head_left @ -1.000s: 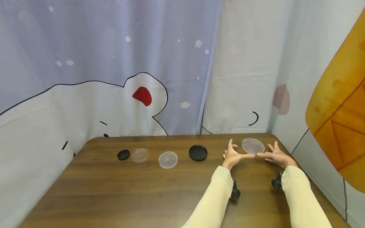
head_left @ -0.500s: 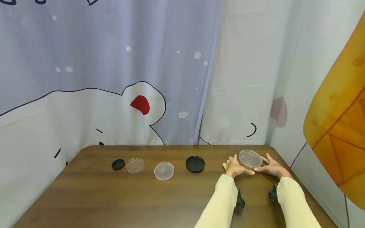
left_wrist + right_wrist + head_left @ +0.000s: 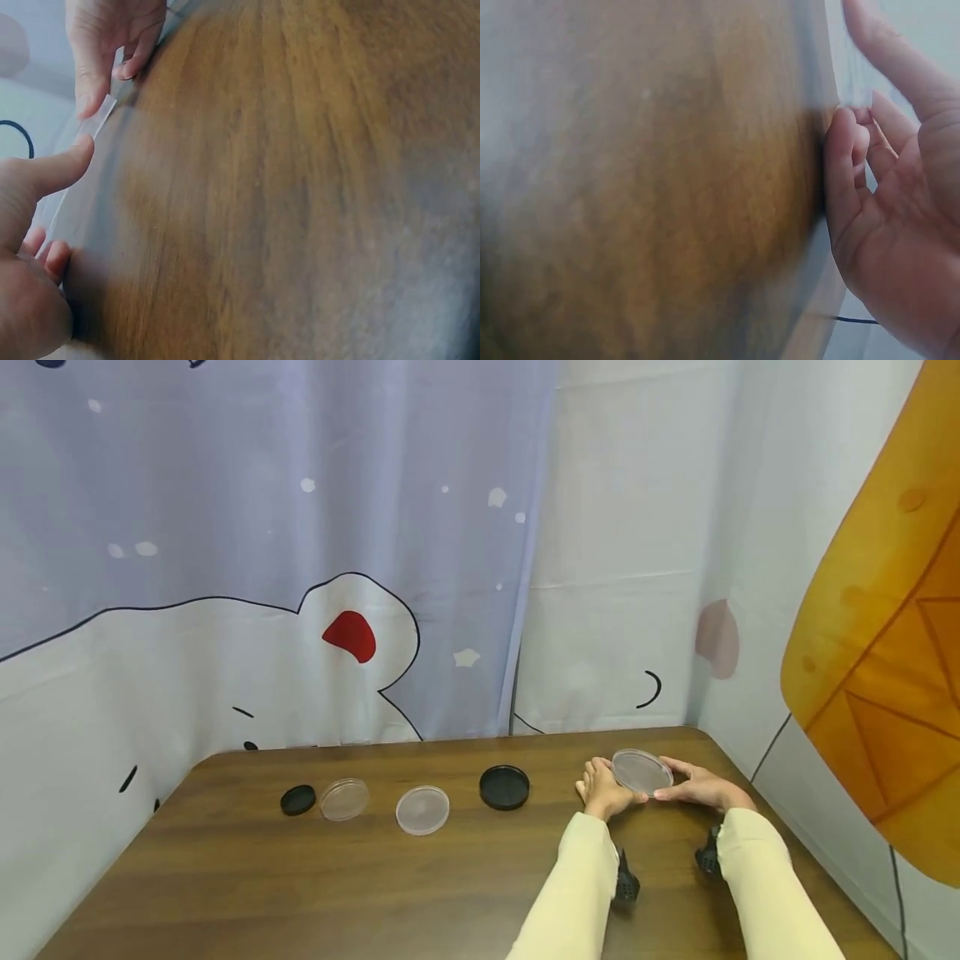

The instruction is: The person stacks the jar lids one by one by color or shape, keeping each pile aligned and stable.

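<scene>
A clear, round, shallow petri dish (image 3: 642,772) is held between both hands near the table's back right corner, tilted with its near edge lower. My left hand (image 3: 606,792) grips its left side, thumb along the near rim. On the opposite side my right hand (image 3: 701,787) grips it, thumb close to the left one. In the left wrist view the dish's thin edge (image 3: 107,112) runs between the two thumbs, with the fingers of the left hand (image 3: 30,277) curled behind it. The right wrist view has the right hand (image 3: 907,225) with bent fingers.
Along the back of the wooden table (image 3: 337,877), to the left, lie a small black round dish (image 3: 297,800), two clear dishes, one being the clear dish (image 3: 422,810), and a larger black dish (image 3: 504,787). Printed curtains (image 3: 615,568) hang right behind the table and along its right side.
Both hands have closed in from spread fingers around the clear petri dish and now grip its sides. The dish has tilted up. The head view has shifted a little.
</scene>
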The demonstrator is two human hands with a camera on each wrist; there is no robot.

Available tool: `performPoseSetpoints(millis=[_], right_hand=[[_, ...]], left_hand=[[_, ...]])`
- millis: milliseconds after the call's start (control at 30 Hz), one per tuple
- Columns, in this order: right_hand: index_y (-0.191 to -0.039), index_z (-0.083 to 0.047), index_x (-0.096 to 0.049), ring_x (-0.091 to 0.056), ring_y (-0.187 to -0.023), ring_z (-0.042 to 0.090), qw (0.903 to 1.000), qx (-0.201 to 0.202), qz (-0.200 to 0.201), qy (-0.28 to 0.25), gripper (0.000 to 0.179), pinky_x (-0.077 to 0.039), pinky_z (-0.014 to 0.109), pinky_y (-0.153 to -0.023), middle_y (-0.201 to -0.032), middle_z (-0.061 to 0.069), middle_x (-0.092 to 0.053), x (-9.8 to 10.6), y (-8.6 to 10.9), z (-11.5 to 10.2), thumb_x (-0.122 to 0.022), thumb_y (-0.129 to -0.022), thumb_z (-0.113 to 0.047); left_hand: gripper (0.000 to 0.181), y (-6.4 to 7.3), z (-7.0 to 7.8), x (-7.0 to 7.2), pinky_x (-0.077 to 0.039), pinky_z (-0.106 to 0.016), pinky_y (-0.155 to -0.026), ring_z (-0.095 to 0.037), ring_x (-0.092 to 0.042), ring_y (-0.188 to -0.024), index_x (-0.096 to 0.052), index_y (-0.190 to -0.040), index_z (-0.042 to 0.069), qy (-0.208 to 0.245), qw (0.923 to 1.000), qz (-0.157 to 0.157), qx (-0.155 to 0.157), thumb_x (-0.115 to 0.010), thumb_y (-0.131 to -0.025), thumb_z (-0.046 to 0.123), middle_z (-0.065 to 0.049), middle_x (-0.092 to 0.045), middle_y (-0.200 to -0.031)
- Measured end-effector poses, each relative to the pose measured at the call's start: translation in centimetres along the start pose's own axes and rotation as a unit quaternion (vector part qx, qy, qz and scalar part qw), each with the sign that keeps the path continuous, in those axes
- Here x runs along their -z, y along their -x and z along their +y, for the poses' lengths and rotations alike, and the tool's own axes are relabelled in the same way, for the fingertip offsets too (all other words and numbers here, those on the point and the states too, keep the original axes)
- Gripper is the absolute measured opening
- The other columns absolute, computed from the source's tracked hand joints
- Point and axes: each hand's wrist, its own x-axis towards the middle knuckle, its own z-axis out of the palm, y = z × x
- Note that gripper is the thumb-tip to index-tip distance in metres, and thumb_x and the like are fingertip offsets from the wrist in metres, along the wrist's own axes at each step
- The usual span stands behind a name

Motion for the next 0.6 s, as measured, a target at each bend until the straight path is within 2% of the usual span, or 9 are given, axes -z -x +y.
performPoseSetpoints(millis=[133, 200, 267, 367, 400, 500, 600], right_hand=[[-0.154, 0.003, -0.011, -0.027, -0.14, 0.053, 1.0, 0.001, -0.002, -0.008, 0.094, -0.031, 0.059, -0.113, -0.155, 0.037, -0.012, -0.2, 0.1, -0.2, -0.07, -0.089, -0.031], [-0.154, 0.004, -0.009, -0.025, -0.14, 0.053, 0.9999, 0.007, -0.009, -0.008, 0.093, -0.029, 0.06, -0.113, -0.154, 0.038, -0.011, -0.2, 0.2, -0.3, -0.068, -0.091, -0.032], [-0.154, 0.004, -0.008, -0.024, -0.141, 0.052, 0.9997, 0.003, -0.019, -0.012, 0.093, -0.028, 0.059, -0.114, -0.155, 0.037, -0.01, -0.1, 0.4, -0.3, -0.067, -0.091, -0.032], [-0.154, 0.003, -0.006, -0.021, -0.141, 0.053, 0.9993, -0.005, -0.035, -0.013, 0.094, -0.026, 0.06, -0.115, -0.155, 0.037, -0.008, -0.3, 1.0, 0.0, -0.065, -0.092, -0.036], [-0.154, 0.003, -0.006, -0.019, -0.142, 0.053, 0.9993, -0.008, -0.036, -0.012, 0.094, -0.025, 0.062, -0.114, -0.155, 0.037, -0.007, -0.4, 1.2, 0.0, -0.064, -0.092, -0.037], [-0.154, 0.002, -0.008, -0.021, -0.14, 0.054, 0.9995, 0.001, -0.03, -0.007, 0.094, -0.023, 0.067, -0.111, -0.154, 0.036, -0.015, -1.1, 1.5, -0.3, -0.063, -0.091, -0.039], [-0.154, 0.002, -0.009, -0.024, -0.139, 0.053, 0.9997, 0.018, -0.018, -0.001, 0.094, -0.022, 0.071, -0.109, -0.152, 0.035, -0.022, -1.7, 1.2, -1.3, -0.064, -0.091, -0.04]], left_hand=[[0.063, -0.1, -0.3, 0.4, -0.023, -0.028, -0.077, -0.017, -0.043, -0.087, -0.047, -0.103, 0.009, 0.03, 0.9995, -0.003, -0.007, -0.092, -0.06, 0.018, 0.002, -0.046, -0.094], [0.061, -0.1, -0.2, 0.6, -0.025, -0.03, -0.081, -0.019, -0.043, -0.091, -0.048, -0.104, 0.009, 0.062, 0.998, -0.011, 0.001, -0.091, -0.062, 0.016, 0.0, -0.05, -0.096], [0.06, 0.1, -0.2, 0.5, -0.03, -0.034, -0.086, -0.022, -0.042, -0.095, -0.049, -0.104, 0.008, 0.104, 0.9942, -0.017, 0.023, -0.091, -0.062, 0.011, -0.002, -0.053, -0.098], [0.061, 0.4, -0.4, 0.2, -0.035, -0.041, -0.093, -0.024, -0.039, -0.101, -0.05, -0.105, 0.009, 0.172, 0.9833, -0.022, 0.056, -0.091, -0.06, 0.004, -0.005, -0.057, -0.104], [0.061, 0.5, -0.6, 0.1, -0.036, -0.043, -0.094, -0.024, -0.04, -0.103, -0.051, -0.105, 0.009, 0.19, 0.9798, -0.022, 0.058, -0.091, -0.059, 0.002, -0.006, -0.058, -0.108], [0.061, 0.5, -1.2, 0.6, -0.042, -0.036, -0.092, -0.02, -0.047, -0.102, -0.05, -0.106, 0.007, 0.246, 0.9677, -0.035, 0.044, -0.088, -0.06, -0.005, -0.006, -0.057, -0.115], [0.06, 0.3, -1.6, 1.8, -0.047, -0.026, -0.082, -0.014, -0.055, -0.093, -0.048, -0.107, 0.005, 0.281, 0.9582, -0.047, 0.025, -0.084, -0.062, -0.009, -0.008, -0.058, -0.114]])
